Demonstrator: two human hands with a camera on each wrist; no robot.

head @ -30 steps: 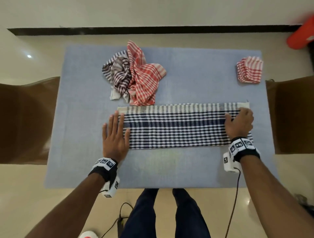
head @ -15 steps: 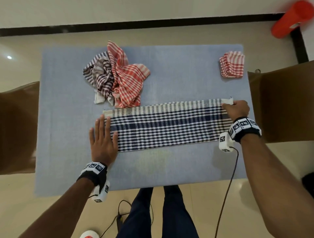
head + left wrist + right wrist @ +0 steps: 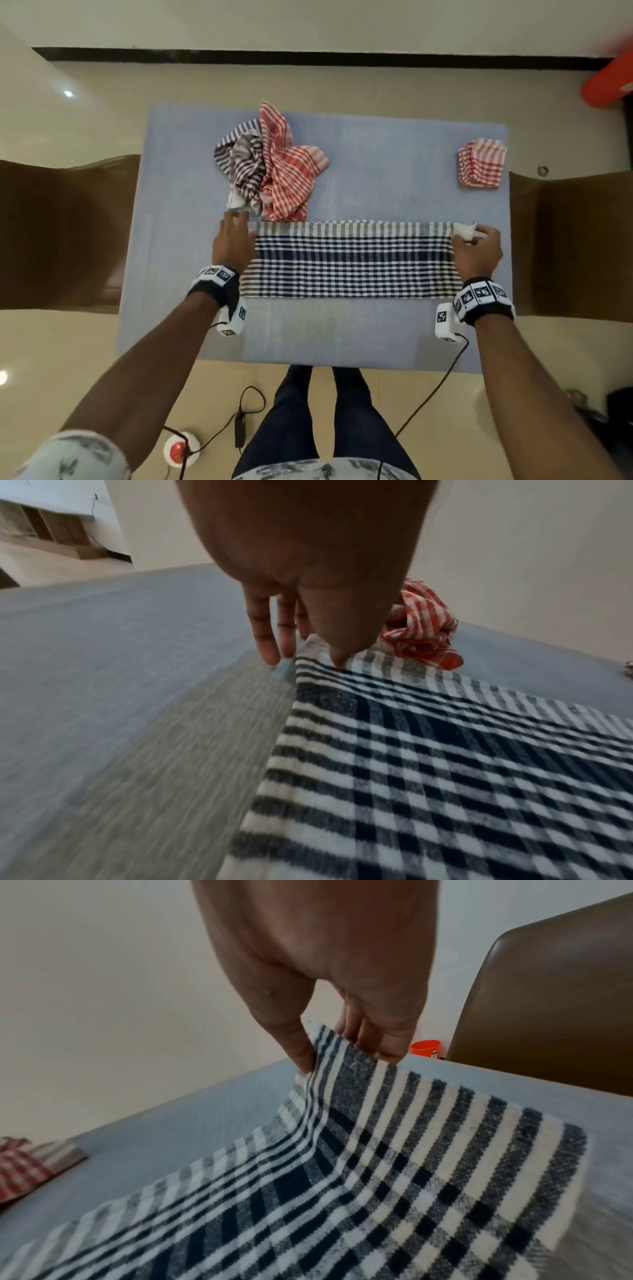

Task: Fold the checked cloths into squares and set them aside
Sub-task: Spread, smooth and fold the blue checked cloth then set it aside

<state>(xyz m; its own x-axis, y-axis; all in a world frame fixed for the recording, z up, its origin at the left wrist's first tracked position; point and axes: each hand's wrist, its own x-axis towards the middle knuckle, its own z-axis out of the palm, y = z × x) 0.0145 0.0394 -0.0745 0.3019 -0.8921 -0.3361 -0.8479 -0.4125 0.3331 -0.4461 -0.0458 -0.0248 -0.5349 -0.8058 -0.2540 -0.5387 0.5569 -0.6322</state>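
Observation:
A blue checked cloth (image 3: 349, 260) lies folded into a long strip across the middle of the table. My right hand (image 3: 474, 236) pinches its far right corner between thumb and fingers and holds it lifted off the table, which the right wrist view (image 3: 329, 1053) shows clearly. My left hand (image 3: 236, 228) is at the far left corner. In the left wrist view its thumb tip touches the cloth (image 3: 445, 777) while the straight fingers (image 3: 270, 647) reach down beside the edge. A folded red checked square (image 3: 481, 166) sits at the far right.
A crumpled red checked cloth (image 3: 291, 174) and a brown striped one (image 3: 243, 161) are heaped just behind the strip's left end. Brown chairs stand at the left (image 3: 61, 233) and right (image 3: 575, 246) of the table (image 3: 376, 335). Cables trail on the floor.
My left hand has left the strip's near left end, where it lay flat, and gone to the far left corner. My right hand has pinched the far right corner and raised it.

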